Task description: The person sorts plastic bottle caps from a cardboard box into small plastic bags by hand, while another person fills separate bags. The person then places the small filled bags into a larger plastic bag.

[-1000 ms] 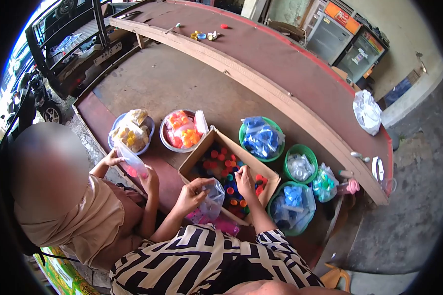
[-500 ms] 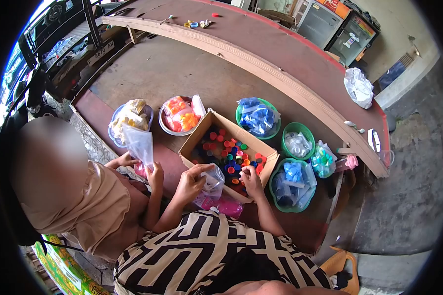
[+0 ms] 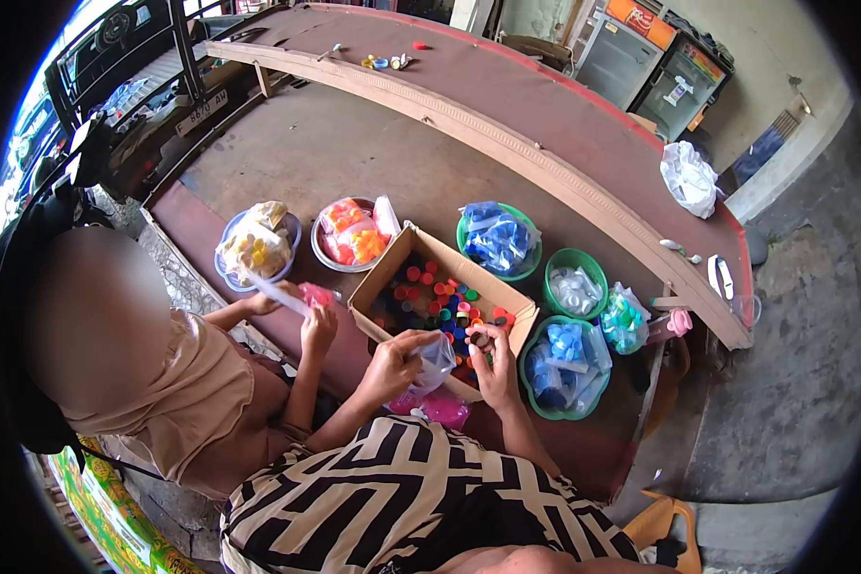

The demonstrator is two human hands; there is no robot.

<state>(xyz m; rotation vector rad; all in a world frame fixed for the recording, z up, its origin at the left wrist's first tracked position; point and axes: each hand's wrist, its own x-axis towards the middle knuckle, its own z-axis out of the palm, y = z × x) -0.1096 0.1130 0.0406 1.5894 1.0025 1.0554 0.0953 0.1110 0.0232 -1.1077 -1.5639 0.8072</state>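
Across the worn brown table (image 3: pixel 306 143), beside which another person (image 3: pixel 201 411) sat to the left, a cardboard box (image 3: pixel 469 268) lay slantwise, its long axis running from far left to near right. A green basket (image 3: pixel 525 378) stood just right of it. The left hand (image 3: pixel 390 368) was outside the box's near side, fingers bent and mostly closed on the edge of a clear bag (image 3: pixel 437 362). The right hand (image 3: pixel 497 373) was at the near right edge, partly curled, thumb and fingertips around what looked like a dark cap (image 3: pixel 479 338). The bag sagged between the two hands, nearer the left one, so it lay leftward of the cap; the bag's opening could not be made out. The loose caps (image 3: pixel 413 274) lay in the box, beyond both hands. Compared with half a second earlier, the other person's bag (image 3: pixel 282 295) had tipped from upright to nearly level.
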